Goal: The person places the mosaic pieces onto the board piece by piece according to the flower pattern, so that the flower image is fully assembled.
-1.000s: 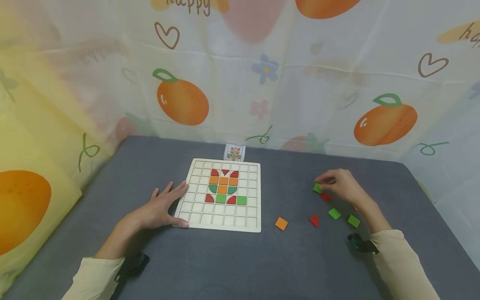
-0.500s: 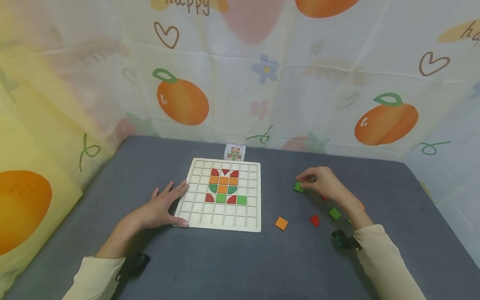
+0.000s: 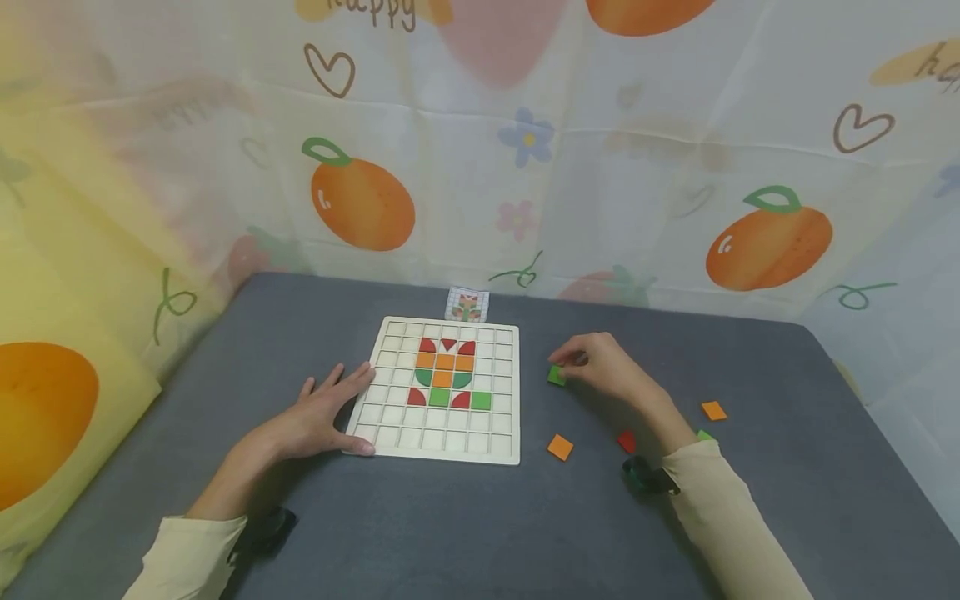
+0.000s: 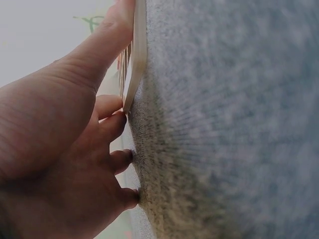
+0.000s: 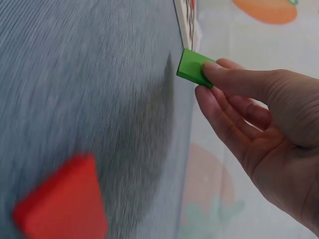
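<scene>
My right hand (image 3: 603,364) pinches a green square tile (image 5: 193,67) between thumb and fingers, raised above the table to the right of the board. The white grid board (image 3: 405,437) lies flat, with red, orange and green tiles forming a tulip-like figure in its cells. At the board's left side my left hand (image 3: 318,417) rests with fingers spread, thumb on the near left corner and fingertips at the edge. In the left wrist view the thumb (image 4: 107,37) lies along the board's rim, while the other fingertips touch the board's side and the tabletop.
Loose tiles lie to the right: an orange square (image 3: 560,447), a red piece (image 3: 627,442), another orange square (image 3: 714,411) and a green tile (image 3: 704,435) partly behind the right sleeve. A small printed pattern card (image 3: 467,305) sits behind the board. A patterned cloth (image 3: 450,167) hangs beyond the table.
My right hand has carried the green tile leftward from the loose tiles towards the board. Its forearm now covers some loose tiles and uncovers an orange one. The left hand has stayed in place.
</scene>
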{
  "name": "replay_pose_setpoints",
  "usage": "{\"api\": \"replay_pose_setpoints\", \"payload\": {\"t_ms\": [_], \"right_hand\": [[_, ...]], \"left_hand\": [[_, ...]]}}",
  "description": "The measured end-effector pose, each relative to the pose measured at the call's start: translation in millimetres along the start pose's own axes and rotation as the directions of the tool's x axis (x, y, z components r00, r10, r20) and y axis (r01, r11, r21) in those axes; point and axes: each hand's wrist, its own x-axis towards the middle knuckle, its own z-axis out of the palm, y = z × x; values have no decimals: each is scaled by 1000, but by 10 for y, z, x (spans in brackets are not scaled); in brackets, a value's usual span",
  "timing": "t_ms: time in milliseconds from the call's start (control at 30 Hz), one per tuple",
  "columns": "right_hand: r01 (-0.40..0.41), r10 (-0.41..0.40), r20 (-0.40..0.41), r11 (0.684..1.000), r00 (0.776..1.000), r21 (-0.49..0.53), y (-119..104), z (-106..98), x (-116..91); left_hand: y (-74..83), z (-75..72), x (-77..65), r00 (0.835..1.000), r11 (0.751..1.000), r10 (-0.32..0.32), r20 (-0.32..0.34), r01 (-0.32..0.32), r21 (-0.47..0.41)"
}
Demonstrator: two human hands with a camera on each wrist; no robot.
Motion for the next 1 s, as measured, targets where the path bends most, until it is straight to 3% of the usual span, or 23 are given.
{"api": "replay_pose_setpoints", "payload": {"t_ms": [533, 1000], "right_hand": [[11, -11, 37, 1000, 999, 14, -224, 171, 175], [37, -34, 54, 998, 998, -56, -371, 221, 267]], "left_hand": [[-26, 11, -5, 1000, 1000, 3, -2, -3, 0], [-8, 11, 19, 1000, 1000, 0, 4, 0, -6]]}}
